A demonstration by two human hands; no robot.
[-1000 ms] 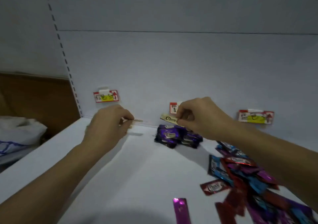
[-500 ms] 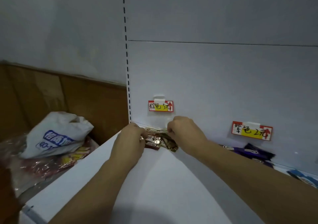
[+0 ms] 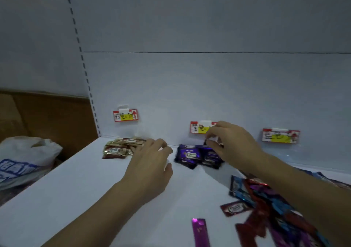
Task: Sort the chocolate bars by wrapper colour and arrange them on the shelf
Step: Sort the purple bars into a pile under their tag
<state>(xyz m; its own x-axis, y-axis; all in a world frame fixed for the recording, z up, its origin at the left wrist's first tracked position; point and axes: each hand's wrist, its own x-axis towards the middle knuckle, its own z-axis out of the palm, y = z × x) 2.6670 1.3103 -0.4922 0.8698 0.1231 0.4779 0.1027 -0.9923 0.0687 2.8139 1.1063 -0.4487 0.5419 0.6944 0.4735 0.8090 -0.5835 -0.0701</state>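
A small pile of gold-wrapped bars (image 3: 121, 148) lies at the back left of the white shelf (image 3: 85, 189), under a price label (image 3: 125, 115). A pile of purple bars (image 3: 190, 155) lies to its right, under a second label (image 3: 198, 128). My left hand (image 3: 152, 163) hovers between the two piles, fingers loosely bent and empty. My right hand (image 3: 231, 142) is over the back of the purple pile with its fingertips bent down onto it; whether they grip a bar is hidden. A mixed heap of red, blue and purple bars (image 3: 266, 208) lies under my right forearm.
A single red bar (image 3: 235, 207) and a magenta bar (image 3: 200, 231) lie loose near the front. A third label (image 3: 280, 135) hangs on the back panel at the right. Left of the shelf sit a white plastic bag (image 3: 24, 157) and a brown board (image 3: 47, 117).
Both hands have left the gold pile, where they set gold bars down, and moved right. My right hand now reaches the purple pile.
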